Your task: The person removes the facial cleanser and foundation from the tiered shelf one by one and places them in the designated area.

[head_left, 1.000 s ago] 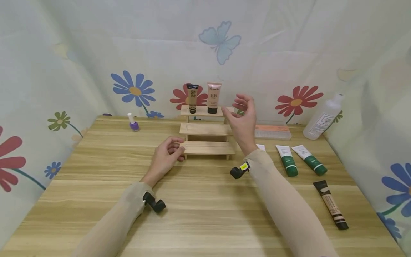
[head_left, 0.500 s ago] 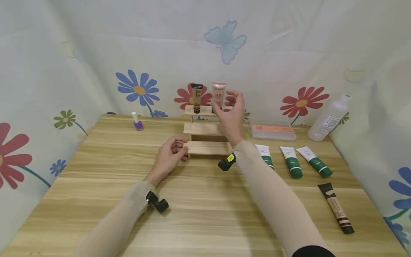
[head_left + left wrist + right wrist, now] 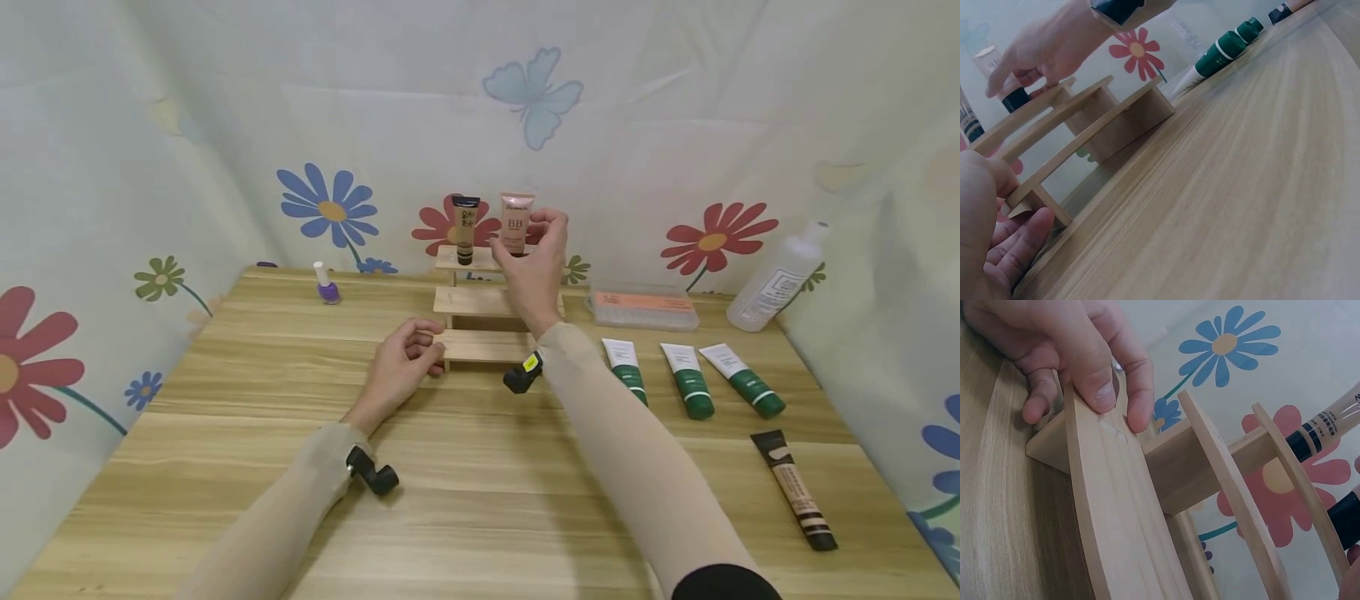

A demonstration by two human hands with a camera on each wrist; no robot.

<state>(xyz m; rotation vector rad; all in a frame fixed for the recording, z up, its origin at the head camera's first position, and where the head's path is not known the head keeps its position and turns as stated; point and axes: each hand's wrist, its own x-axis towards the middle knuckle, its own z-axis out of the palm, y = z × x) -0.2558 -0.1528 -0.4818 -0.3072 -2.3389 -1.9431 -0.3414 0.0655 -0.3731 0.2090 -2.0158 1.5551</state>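
Step at the wooden stand [image 3: 472, 300]: judging by the pose, the pink BB tube [image 3: 516, 220] is being placed or straightened on the top shelf [image 3: 485, 260]; picking it up would look much the same.
Right grip [image 3: 536, 271]: curled round the lower part of the pink BB tube, thumb on one side and fingers on the other; how firmly it pinches cannot be told.
Left grip [image 3: 403, 360]: pinches the left end of the lowest shelf [image 3: 487, 346], thumb above and fingers beneath, seemingly as a brace.
Pink BB tube: upright, cap down, at the top shelf, beside but apart from the black-and-gold tube [image 3: 465, 229].
Next move: if this is placing, it likely calls for letting the tube go gently and drawing the right grip away without tipping either tube, while the left grip steadies the stand.
Stand: one, with three shelves.
Tubes upstairs: two, one pink, one black-and-gold.
Tubes on the bench [image 3: 480, 517]: four lying to the right, namely three green-and-white tubes [image 3: 687, 380] and one dark brown tube [image 3: 795, 492].
Nail polish [image 3: 327, 287]: one, left of the stand.
Clear box [image 3: 643, 308]: one, orange-labelled, right of the stand.
White bottle [image 3: 777, 279]: one, standing at the back right.
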